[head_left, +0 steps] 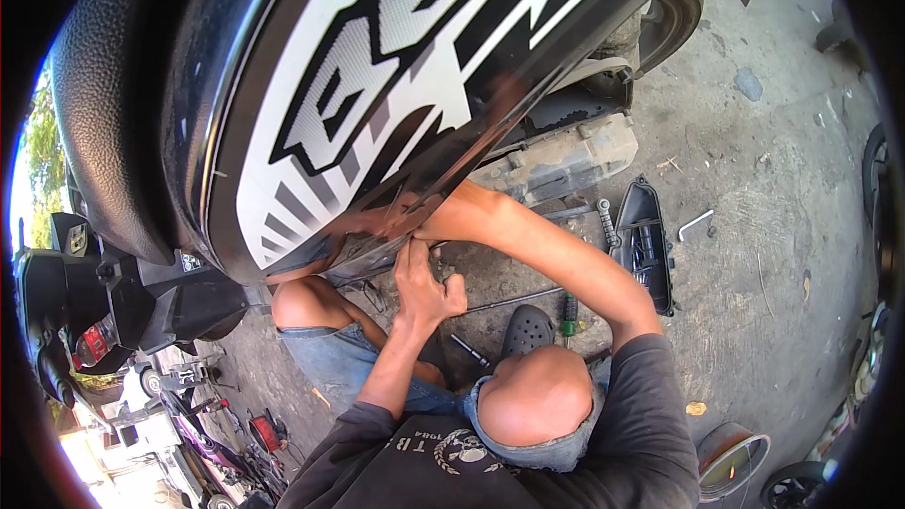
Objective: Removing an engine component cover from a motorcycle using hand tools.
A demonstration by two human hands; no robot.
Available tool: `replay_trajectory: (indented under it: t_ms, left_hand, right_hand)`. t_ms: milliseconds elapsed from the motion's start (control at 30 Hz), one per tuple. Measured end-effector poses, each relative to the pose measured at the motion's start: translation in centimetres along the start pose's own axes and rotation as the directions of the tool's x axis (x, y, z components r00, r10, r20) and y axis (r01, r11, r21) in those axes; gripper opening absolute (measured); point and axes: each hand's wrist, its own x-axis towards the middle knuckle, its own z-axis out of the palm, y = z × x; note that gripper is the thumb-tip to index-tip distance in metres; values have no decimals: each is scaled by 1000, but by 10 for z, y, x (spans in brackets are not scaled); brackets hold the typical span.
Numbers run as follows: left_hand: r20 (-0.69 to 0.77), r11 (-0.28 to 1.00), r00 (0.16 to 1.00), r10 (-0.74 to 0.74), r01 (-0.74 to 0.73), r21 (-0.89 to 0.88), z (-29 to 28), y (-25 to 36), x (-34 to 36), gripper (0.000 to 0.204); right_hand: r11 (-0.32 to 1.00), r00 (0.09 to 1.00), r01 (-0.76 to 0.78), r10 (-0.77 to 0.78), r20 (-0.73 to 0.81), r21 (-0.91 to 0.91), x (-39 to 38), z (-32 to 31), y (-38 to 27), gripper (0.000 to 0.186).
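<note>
Above me leans a scooter's glossy black side panel (377, 132) with white and grey graphics. My left hand (424, 287) is raised to the panel's lower edge. Its fingers reach up together, with the tips partly hidden there, and the thumb stands apart. Across from the right comes my right forearm (556, 250), passing behind that edge near my left fingertips. The right hand itself is hidden by the panel, so what it touches cannot be seen. Beside my right forearm is a dusty grey cover (566, 165) low on the scooter.
On the concrete lie a ratchet wrench (606, 221), a black tray (646, 264) of small parts, a hex key (696, 224), a green-handled screwdriver (569, 311) and a metal bar (468, 351). A round pan (733, 460) stands lower right. The scooter's wheel (674, 19) is at the far right.
</note>
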Motion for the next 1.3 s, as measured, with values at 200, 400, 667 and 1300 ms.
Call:
replay_trajectory:
  t_ms: [200,400,667,1300]
  left_hand:
    - [18,1000,1000,-14,15,-23,0,4,2,35]
    - [-32,999,999,31,-30,30,0,3,3,35]
    - [-27,1000,1000,-6,5,-13,2,0,2,33]
    - [-19,999,1000,11,-10,44,0,2,1,37]
  right_hand:
    - [1000,924,-1,1,-382,0,-47,-15,-10,28]
    - [798,667,-79,488,-563,598,-81,3,8,13]
    - [909,749,-184,376,-546,375,-76,14,8,13]
    - [941,539,-32,300,-787,336,-92,51,17,12]
